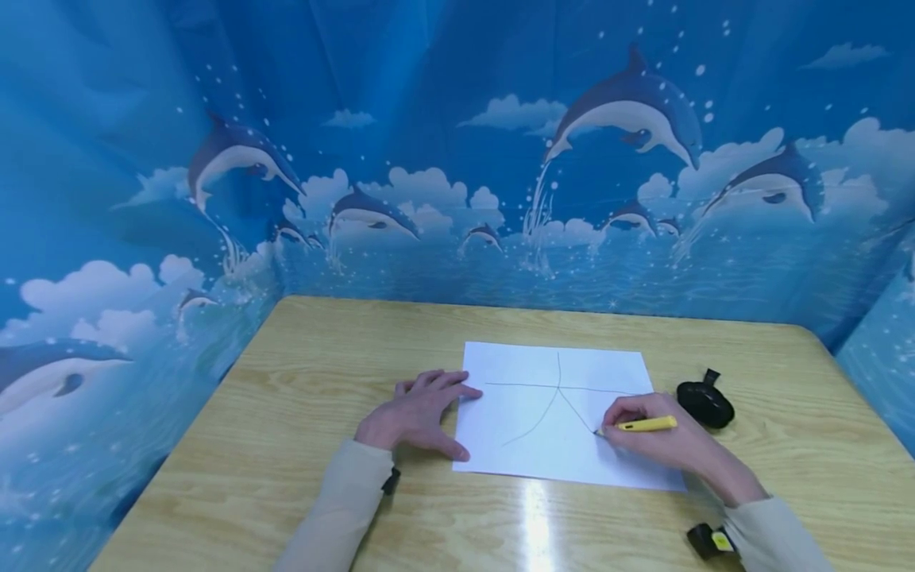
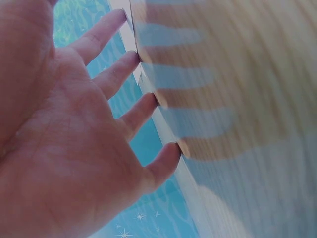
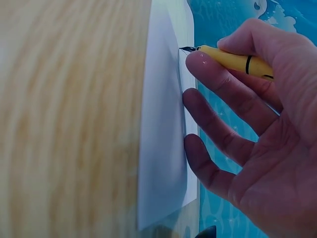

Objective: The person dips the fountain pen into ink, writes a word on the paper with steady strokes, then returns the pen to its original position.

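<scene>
A white sheet of paper point(image 1: 572, 465) lies on the wooden table. It bears thin dark lines: a long horizontal one, a short vertical one crossing it, and two strokes slanting down left and right from near the crossing. My right hand point(image 1: 665, 437) pinches a yellow fountain pen point(image 3: 237, 60) between thumb and index finger. The nib point(image 3: 187, 49) is at the lower end of the right slanting stroke. The other fingers of that hand rest by the paper. My left hand point(image 1: 422, 415) is spread at the sheet's left edge, fingertips and thumb reaching the paper.
A black rounded object with a small tab point(image 1: 704, 403) stands right of the paper, close to my right hand. Below it, a black wrist device point(image 1: 710, 542) sits by the right sleeve. A blue dolphin-print curtain point(image 1: 443, 199) hangs behind the table point(image 1: 343, 342).
</scene>
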`<action>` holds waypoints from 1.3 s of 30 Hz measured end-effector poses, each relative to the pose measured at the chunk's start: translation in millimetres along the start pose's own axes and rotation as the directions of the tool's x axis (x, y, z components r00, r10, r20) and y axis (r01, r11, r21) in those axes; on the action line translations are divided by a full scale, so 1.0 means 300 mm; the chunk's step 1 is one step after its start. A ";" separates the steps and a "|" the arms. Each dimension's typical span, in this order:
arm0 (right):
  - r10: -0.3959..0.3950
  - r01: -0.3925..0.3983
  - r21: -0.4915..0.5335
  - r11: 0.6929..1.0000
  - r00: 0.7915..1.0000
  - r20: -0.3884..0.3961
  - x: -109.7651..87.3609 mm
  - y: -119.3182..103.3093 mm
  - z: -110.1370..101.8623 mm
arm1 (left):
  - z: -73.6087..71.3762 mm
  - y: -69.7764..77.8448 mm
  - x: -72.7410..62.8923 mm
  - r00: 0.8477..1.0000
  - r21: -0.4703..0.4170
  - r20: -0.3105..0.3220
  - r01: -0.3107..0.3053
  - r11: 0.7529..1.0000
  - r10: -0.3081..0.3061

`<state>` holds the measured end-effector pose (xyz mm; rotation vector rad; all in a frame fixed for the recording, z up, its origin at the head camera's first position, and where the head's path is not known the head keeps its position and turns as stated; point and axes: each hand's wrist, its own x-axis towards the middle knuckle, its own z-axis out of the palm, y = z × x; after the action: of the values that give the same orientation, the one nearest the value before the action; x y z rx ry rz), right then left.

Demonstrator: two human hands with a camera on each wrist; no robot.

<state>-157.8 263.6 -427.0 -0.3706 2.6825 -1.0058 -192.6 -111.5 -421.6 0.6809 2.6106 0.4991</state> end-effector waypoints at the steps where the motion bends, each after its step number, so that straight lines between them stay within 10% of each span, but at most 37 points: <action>1: -0.002 0.002 -0.001 1.000 1.000 0.000 -0.001 0.001 0.000 | 0.000 0.000 0.000 1.000 0.001 0.000 0.000 1.000 0.000; 39: -0.025 0.025 -0.031 0.999 1.000 0.011 -0.055 0.025 -0.003 | 0.002 0.001 -0.004 1.000 0.007 -0.004 -0.006 1.000 0.006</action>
<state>-143.7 275.1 -428.8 -0.4155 2.6932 -0.9673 -191.3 -111.8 -421.7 0.6911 2.6157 0.4944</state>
